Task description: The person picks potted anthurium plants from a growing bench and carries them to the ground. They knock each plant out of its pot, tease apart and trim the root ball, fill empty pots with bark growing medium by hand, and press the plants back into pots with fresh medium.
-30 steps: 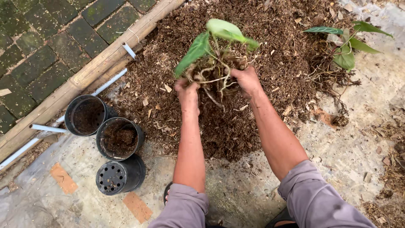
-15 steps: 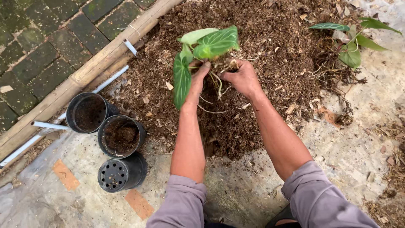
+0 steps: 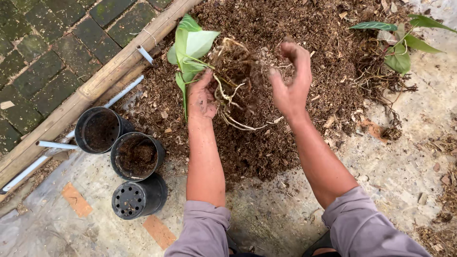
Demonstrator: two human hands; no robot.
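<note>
The left hand (image 3: 201,97) has its grip closed on a small uprooted plant with broad light-green leaves and a tangled clump of pale roots (image 3: 228,78). The fingers wrap the stem just where leaves meet roots. From that grip the leaves fan up and away toward the far left, while the root clump hangs off to the right, so the plant's long axis runs roughly sideways, leaves left, roots right, tilted a little.

The right hand (image 3: 289,83) is open, palm turned toward the roots, fingers spread and curled loosely; it holds nothing. It sits just beside the right edge of the root clump, close but seemingly not touching, though motion blur makes the gap hard to judge. The left hand is therefore the one carrying the plant, and the roots lie between the two hands.

Beneath both hands spreads a heap of dark brown fibrous potting mix (image 3: 266,143) on the pale concrete floor (image 3: 395,171). To the near left of the left grip stand three black round plastic nursery pots: two upright (image 3: 97,131) (image 3: 137,156) with dark mix inside, and one (image 3: 138,197) lying with its perforated base showing. Beyond them runs a long bamboo pole (image 3: 109,76) with a thin white pipe (image 3: 28,169) alongside. Well to the far right of the right hand lies a second uprooted plant with darker green leaves (image 3: 397,45) on the heap's edge.
</note>
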